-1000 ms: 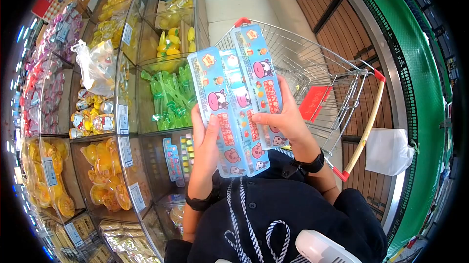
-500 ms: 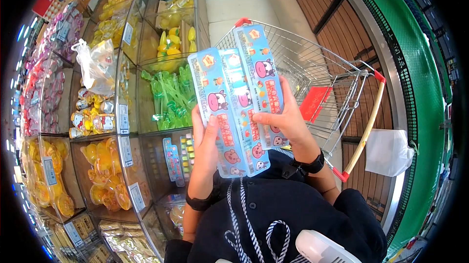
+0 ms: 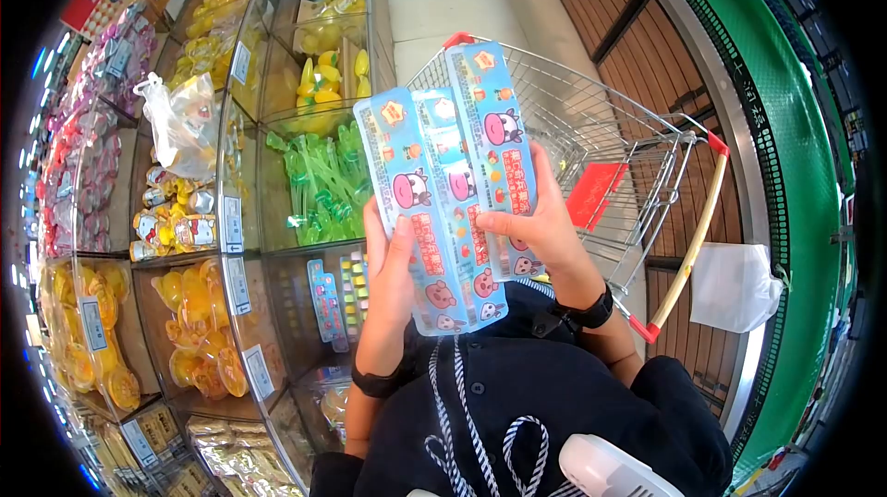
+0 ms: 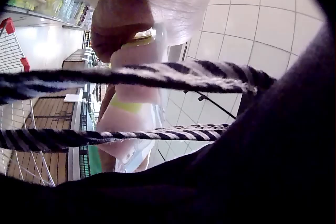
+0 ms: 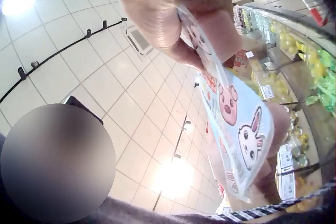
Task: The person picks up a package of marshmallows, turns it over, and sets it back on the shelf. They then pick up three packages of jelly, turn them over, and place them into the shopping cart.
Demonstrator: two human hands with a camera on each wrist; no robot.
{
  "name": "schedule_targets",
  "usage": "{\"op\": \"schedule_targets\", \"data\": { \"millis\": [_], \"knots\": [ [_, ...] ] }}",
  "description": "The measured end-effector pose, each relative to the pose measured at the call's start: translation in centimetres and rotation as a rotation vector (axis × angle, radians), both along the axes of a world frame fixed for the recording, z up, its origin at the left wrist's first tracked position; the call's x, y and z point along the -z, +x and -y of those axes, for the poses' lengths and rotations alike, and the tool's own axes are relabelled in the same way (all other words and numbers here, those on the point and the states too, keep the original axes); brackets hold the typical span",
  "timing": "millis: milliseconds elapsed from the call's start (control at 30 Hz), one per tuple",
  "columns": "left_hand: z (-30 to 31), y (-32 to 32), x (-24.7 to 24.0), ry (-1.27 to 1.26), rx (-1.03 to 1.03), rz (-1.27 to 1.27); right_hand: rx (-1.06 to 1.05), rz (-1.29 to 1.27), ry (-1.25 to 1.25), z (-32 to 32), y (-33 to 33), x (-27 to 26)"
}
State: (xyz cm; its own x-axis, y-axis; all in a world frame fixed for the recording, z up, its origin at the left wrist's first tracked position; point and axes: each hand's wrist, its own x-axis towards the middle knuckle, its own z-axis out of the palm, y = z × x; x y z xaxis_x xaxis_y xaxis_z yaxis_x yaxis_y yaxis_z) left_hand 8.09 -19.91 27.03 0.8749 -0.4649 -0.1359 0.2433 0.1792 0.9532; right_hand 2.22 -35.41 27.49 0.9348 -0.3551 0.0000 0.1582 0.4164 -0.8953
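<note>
Blue packs (three, fanned) gripped by left hand and right hand.

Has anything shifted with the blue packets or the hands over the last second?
Nothing visibly changed. The left hand and the right hand hold the three blue packets fanned out as before, thumbs on their fronts, in front of the shopping cart.
</note>
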Motion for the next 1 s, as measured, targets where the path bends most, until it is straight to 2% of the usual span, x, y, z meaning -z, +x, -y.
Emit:
{"op": "schedule_targets", "data": {
  "millis": [200, 300, 500, 700, 1000],
  "knots": [
    [-0.68, 0.38, 0.84, 0.018, 0.040, -0.040, -0.005, -0.005, 0.015, 0.01, 0.05, 0.00],
    [-0.03, 0.06, 0.04, -0.092, 0.025, -0.063, 0.000, -0.002, 0.017, 0.02, 0.10, 0.04],
    [-0.05, 0.19, 0.31, -0.076, 0.033, -0.044, 0.005, -0.002, 0.022, 0.05, 0.16, 0.09],
    [-0.36, 0.51, 0.64, 0.049, 0.034, -0.006, 0.000, -0.016, 0.016, 0.17, 0.16, 0.14],
    [0.01, 0.30, 0.14, -0.025, 0.066, 0.026, -0.002, -0.022, 0.025, 0.26, 0.17, 0.04]
  ]
}}
